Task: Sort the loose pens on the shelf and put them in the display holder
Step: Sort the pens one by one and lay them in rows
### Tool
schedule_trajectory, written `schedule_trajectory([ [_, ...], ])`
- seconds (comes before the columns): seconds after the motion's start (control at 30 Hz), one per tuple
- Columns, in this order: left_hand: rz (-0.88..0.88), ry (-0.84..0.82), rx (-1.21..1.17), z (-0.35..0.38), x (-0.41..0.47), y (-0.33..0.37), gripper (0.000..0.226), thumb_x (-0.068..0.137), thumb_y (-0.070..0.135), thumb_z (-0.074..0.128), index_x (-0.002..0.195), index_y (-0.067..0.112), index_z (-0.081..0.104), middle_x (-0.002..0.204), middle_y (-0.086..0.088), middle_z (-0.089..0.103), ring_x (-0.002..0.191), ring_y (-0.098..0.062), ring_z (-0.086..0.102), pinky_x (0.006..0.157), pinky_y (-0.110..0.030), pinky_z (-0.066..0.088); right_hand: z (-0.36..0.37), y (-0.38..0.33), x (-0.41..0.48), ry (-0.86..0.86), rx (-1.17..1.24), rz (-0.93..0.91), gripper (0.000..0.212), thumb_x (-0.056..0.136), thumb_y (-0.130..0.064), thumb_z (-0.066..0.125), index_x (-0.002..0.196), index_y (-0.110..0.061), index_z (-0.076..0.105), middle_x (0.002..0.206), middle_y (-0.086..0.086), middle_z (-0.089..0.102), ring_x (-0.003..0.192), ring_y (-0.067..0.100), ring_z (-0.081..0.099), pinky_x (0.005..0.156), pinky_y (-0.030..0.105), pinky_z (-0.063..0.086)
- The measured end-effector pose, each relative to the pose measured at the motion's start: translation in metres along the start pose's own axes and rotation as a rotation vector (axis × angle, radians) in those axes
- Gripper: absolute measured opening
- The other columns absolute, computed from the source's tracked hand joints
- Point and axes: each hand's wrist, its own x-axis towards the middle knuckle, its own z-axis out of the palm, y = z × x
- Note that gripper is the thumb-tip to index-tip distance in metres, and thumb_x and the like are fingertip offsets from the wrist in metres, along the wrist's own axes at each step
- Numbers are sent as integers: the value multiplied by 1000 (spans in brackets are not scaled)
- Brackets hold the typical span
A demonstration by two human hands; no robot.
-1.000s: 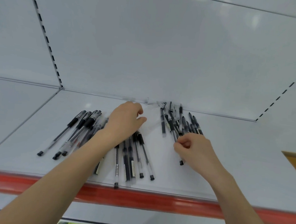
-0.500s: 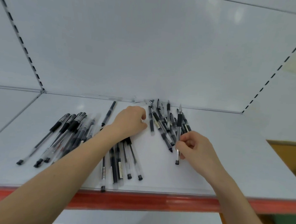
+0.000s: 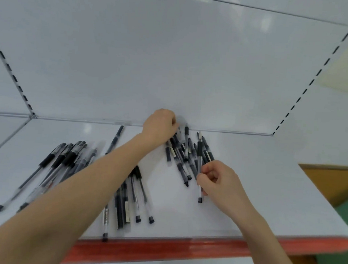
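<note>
Left hand (image 3: 161, 124) moved back to rear wall, fingers curled over top of pen pile (image 3: 179, 157), grip not discernible | right hand (image 3: 221, 182) pinches single pen (image 3: 200, 152), centre right | other pen groups centre (image 3: 132, 195) and lower left (image 3: 64, 161) on shelf (image 3: 267, 200).

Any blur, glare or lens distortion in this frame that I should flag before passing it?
Head view: motion blur smears the left pile of pens, while the pen pinched by the right hand reads sharper. Head view: soft glare patches on the back panel and the shelf. Head view: wide-angle bowing slants the slotted uprights and tilts the red shelf edge.
</note>
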Motion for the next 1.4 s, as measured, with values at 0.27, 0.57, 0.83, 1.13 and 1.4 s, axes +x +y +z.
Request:
schedule_trajectory([
  [0.27,-90,-84,112,20,23,6,17,87,21,58,87,4,58,86,-11,60,77,-25,54,64,-31,41,-6,9,-4,11,11,11,7,83,-16,56,78,-20,53,66,1,57,58,13,52,56,19,43],
  [0.57,-92,-122,-565,-26,-15,7,5,88,13,58,87,9,60,78,-5,63,73,-15,61,69,-27,49,-20,-6,-6,40,119,-75,8,88,-15,52,80,-16,52,65,3,65,49,3,50,47,14,38],
  [0.83,-142,-76,-998,-69,-65,-6,18,92,9,51,84,15,66,68,2,55,57,-3,54,67,-17,52,-15,-34,-18,34,144,-322,15,89,-13,53,75,-17,55,46,-2,36,45,9,30,44,15,27],
  [1.13,-95,-19,-912,-86,-90,-17,18,92,8,50,87,17,66,74,-3,53,63,-5,53,66,-11,51,-4,-47,-26,-22,129,-336,17,88,-13,54,73,-21,56,44,-5,36,43,7,29,43,12,26],
  [1.4,-126,62,-1059,-82,-98,-12,6,86,7,59,88,11,62,57,7,63,55,-5,60,64,-19,54,7,-51,-33,-60,213,-321,7,85,-28,54,79,-24,55,44,-4,34,44,9,27,43,15,25],
])
